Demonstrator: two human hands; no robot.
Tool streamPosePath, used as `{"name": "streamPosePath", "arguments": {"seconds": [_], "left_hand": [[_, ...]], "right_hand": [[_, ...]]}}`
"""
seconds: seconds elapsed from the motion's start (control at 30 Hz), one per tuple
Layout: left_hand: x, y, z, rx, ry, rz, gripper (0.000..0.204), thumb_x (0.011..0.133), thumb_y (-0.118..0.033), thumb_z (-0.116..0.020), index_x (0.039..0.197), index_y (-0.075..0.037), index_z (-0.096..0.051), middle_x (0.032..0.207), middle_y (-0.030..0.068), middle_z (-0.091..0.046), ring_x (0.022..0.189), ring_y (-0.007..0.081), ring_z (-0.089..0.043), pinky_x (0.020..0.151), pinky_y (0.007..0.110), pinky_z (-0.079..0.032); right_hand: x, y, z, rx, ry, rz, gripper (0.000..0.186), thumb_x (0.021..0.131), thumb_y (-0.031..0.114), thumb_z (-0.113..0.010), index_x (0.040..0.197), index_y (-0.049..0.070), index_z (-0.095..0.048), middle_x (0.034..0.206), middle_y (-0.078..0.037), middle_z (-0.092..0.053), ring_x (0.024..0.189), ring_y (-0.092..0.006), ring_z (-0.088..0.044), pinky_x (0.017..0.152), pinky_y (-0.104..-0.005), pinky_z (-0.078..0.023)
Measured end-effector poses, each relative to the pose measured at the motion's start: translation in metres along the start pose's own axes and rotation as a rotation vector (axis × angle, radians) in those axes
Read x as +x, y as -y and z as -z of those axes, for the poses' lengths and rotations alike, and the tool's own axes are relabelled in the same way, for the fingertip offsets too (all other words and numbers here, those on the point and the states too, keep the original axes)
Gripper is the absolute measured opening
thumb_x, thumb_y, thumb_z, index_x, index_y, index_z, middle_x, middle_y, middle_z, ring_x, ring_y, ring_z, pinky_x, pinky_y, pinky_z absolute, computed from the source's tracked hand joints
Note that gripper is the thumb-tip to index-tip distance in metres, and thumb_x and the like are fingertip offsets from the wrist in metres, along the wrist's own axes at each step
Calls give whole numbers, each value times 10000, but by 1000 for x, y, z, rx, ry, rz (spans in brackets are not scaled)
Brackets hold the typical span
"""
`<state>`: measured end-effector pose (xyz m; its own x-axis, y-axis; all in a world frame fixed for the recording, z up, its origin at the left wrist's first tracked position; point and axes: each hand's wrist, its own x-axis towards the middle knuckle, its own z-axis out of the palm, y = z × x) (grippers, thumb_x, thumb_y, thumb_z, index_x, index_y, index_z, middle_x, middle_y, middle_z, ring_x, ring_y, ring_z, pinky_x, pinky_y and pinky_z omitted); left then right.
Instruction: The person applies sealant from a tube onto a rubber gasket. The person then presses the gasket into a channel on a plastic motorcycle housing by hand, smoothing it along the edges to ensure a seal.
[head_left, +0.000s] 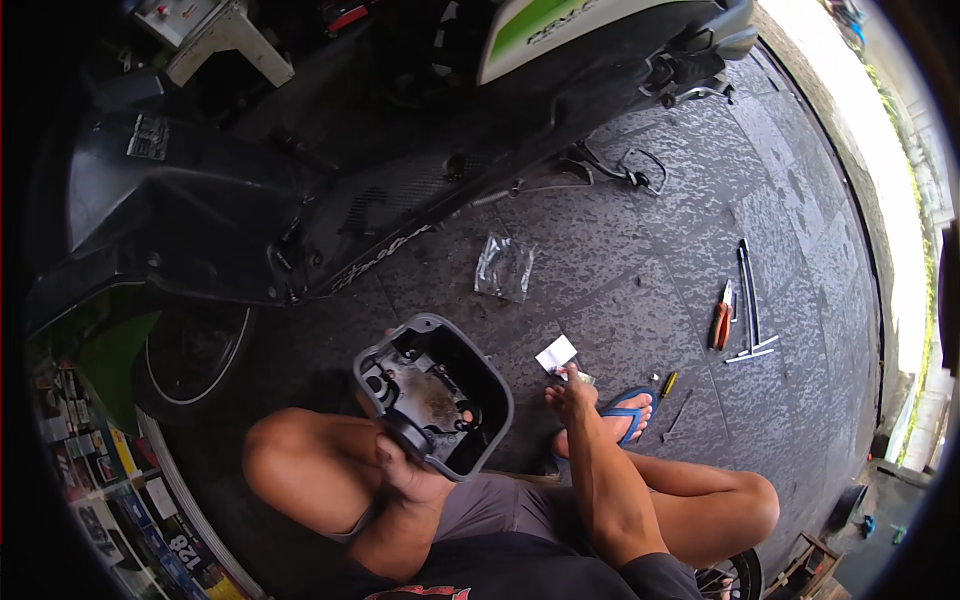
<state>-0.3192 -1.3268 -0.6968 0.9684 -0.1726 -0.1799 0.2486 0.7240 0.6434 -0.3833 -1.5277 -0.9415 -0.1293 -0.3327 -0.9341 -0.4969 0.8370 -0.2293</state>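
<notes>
My left hand (412,474) is closed on the lower rim of a black plastic air filter housing (496,377), held tilted above my bent left leg. Its open side faces up, and dusty grey and brown dirt coats the inside. To the right of it, my right hand (571,396) is closed, low over the floor near my foot. A small white piece of paper or card (556,353) sticks out at its fingertips. A pale scrap also shows beside the fingers, too small to name.
A dark scooter (400,200) spans the far side. A clear plastic bag (504,268) lies on the tiles. Orange-handled pliers (721,318), long T-handle wrenches (750,300) and a yellow screwdriver (670,384) lie rightward. A shelf of packaged goods (120,490) stands lower left.
</notes>
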Motion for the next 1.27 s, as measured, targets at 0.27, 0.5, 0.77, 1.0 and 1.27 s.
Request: {"name": "streamPosePath", "arguments": {"seconds": [0.27, 0.5, 0.77, 1.0, 1.27], "left_hand": [[-2, 2, -13, -178, -6, 175, 1008, 849, -511, -712, 1575, -144, -116, 1544, 117, -315, 1376, 295, -421, 1121, 465, -405], [10, -6, -24, -206, 105, 186, 1194, 768, -481, -818, 1582, -94, -36, 1532, 138, -347, 1395, 275, -403, 1138, 448, -372], [18, -4, -26, 360, 404, -174, 1434, 618, -423, -940, 1568, -67, 74, 1526, 185, -261, 1390, 307, -378, 1086, 416, -412], [9, -3, -43, -120, 110, 95, 1285, 676, -468, -886, 1576, -113, -39, 1518, 134, -369, 1379, 305, -420, 1123, 502, -406], [12, 1, -30, -198, 167, 151, 1185, 755, -425, -847, 1581, -186, -32, 1503, 101, -366, 1380, 289, -418, 1113, 469, -423]], "right_hand": [[14, -6, -15, -340, -94, 418, 239, 863, 154, -745, 774, -34, -628, 682, -117, -636, 480, -200, -592, 382, -311, -441], [-1, 48, 9, 180, 440, 404, 179, 936, 181, -677, 845, 48, -601, 621, -2, -528, 503, -128, -535, 442, -264, -432], [-234, 136, 61, 303, 764, 708, 134, 974, 138, -624, 993, 10, -589, 857, -101, -685, 689, -172, -665, 588, -301, -546], [-319, 99, 93, 78, 789, 936, 315, 817, 125, -785, 947, -64, -569, 851, -155, -618, 709, -219, -674, 645, -321, -580], [-347, 72, 88, -167, 831, 932, 193, 790, 54, -804, 933, -20, -698, 903, -167, -686, 853, -223, -660, 944, -383, -470]]}}
